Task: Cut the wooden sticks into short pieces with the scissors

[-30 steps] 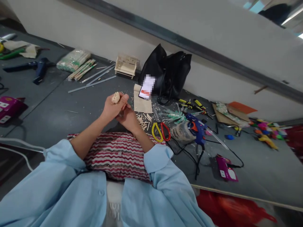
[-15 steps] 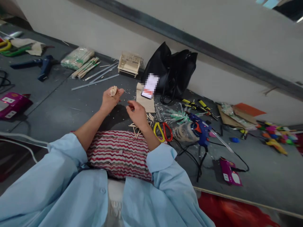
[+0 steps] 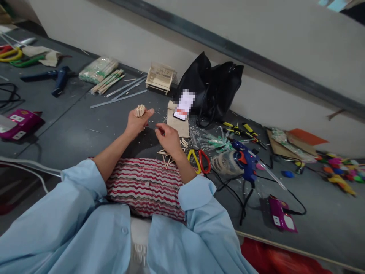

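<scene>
Head view, only one: left hand (image 3: 137, 122) is raised above the grey floor (image 3: 71, 129), fist closed around a bundle of short wooden sticks (image 3: 140, 110), stick ends poking up out of the top of the fist, so the bundle's long axis runs roughly upright, tilted a bit away from the person. Right hand (image 3: 169, 137) sits just beside it to the right and slightly lower, fingers curled narrow with thumb and forefinger pinched together; whether a single stick is pinched there is too small to tell. The two hands are near but apart, a small gap between them. The bundle lies up and to the left of the right hand, so the left hand owns it and the right is the free one. More loose sticks (image 3: 168, 155) lie scattered on the floor right under and beside the right wrist, at the edge of a red-striped cloth (image 3: 142, 186) over the lap. Scissors (image 3: 199, 160) with yellow and red handles lie just right of the loose sticks, then a blue glue gun (image 3: 244, 163) further right. A black bag (image 3: 212, 91) and a small stick-built model (image 3: 160, 77) sit by the wall behind the hands. Sleeves are light blue.
</scene>
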`<state>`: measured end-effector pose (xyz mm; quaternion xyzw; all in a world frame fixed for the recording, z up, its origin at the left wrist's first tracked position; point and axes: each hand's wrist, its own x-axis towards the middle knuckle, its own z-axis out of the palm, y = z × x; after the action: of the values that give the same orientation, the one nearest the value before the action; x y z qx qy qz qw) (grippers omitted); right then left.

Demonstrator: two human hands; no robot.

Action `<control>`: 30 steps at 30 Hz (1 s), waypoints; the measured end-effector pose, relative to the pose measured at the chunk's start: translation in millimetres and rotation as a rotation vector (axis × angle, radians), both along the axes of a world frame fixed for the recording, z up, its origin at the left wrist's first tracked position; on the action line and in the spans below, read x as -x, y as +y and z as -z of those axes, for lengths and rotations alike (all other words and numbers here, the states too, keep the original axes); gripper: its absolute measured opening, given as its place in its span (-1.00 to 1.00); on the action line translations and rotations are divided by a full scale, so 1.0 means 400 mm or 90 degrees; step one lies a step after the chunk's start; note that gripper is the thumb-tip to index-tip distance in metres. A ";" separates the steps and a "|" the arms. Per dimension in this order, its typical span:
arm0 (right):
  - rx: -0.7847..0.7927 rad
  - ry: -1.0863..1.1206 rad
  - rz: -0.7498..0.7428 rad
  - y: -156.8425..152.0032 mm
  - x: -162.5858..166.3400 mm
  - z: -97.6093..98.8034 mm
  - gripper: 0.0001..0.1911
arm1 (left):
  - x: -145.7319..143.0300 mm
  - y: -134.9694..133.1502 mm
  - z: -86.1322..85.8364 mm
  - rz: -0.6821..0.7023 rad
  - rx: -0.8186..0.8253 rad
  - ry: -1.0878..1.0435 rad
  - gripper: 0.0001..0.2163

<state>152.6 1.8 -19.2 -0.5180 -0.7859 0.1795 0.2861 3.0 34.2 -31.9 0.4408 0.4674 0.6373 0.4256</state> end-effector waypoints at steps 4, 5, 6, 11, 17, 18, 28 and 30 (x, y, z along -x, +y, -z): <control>-0.011 -0.013 -0.008 0.001 -0.003 -0.002 -0.77 | -0.005 -0.007 -0.009 0.007 -0.010 0.012 -0.63; -0.015 -0.015 -0.009 0.001 -0.004 -0.003 -0.77 | -0.006 -0.007 -0.008 0.009 -0.004 0.012 -0.63; -0.018 -0.014 -0.010 0.001 -0.004 -0.003 -0.77 | -0.007 -0.007 -0.005 0.009 0.005 0.009 -0.63; -0.012 -0.006 -0.007 0.001 -0.005 -0.002 -0.78 | -0.008 0.000 0.016 0.001 0.016 -0.034 -0.60; -0.026 0.090 0.010 -0.002 -0.003 -0.009 -0.68 | -0.017 -0.010 0.015 -0.006 -0.003 0.006 -0.64; -0.035 0.119 0.014 -0.003 -0.002 -0.013 -0.60 | -0.022 -0.015 0.014 0.007 -0.003 0.017 -0.65; -0.124 0.108 -0.046 -0.027 0.029 -0.028 -0.58 | -0.070 -0.050 0.042 0.164 -0.081 0.186 -0.75; -0.132 0.101 -0.030 -0.032 0.033 -0.029 -0.62 | -0.076 -0.049 0.048 0.141 -0.075 0.205 -0.75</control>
<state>139.4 -11.0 -7.8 -0.4514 -0.7869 0.1442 0.3953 33.5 14.5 -51.3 0.6095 0.4401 0.5344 0.3864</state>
